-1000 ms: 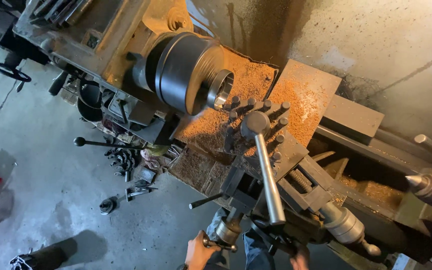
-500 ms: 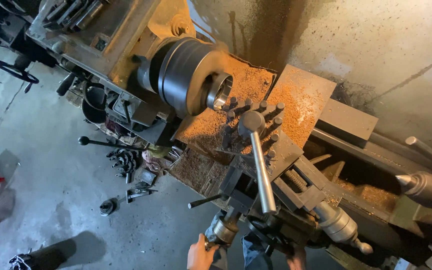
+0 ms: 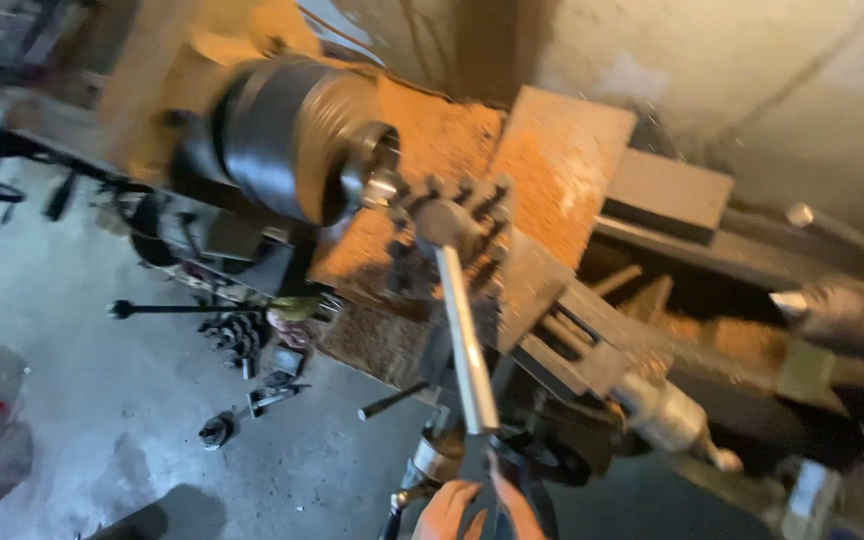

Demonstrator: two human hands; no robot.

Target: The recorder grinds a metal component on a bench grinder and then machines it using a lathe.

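Only parts of the two hands show, at the bottom edge of the head view, and motion blur softens everything. The left hand (image 3: 444, 510) and the right hand (image 3: 517, 515) sit close together, almost side by side, around the lathe's dark handwheel (image 3: 542, 465) and its small controls. Whether either one is clamped on a handle cannot be told; the fingers run out of the frame and are smeared.

Just above the hands begins the long steel lever (image 3: 467, 345) of the tool post. Its long axis runs nearly straight up and away from the hands, leaning slightly to the left at the far end. The near end points down at the gap between the hands; the far end meets the round hub of the tool post (image 3: 447, 220), which is ringed by dark bolt heads.

Beyond that hub, up and to the left of the hands, is the big dark chuck (image 3: 292, 140), its open face turned toward the tool post. Rust-coloured chips (image 3: 552, 170) cover the surfaces behind the post.

To the right of the hands a silvery crank handle (image 3: 667, 415) sticks out toward the lower right. Farther right, well apart, the pointed tailstock centre (image 3: 802, 300) aims left.

On the concrete floor (image 3: 102, 420) left of the hands lie a thin black rod (image 3: 192, 309) and scattered small metal parts (image 3: 242, 335).
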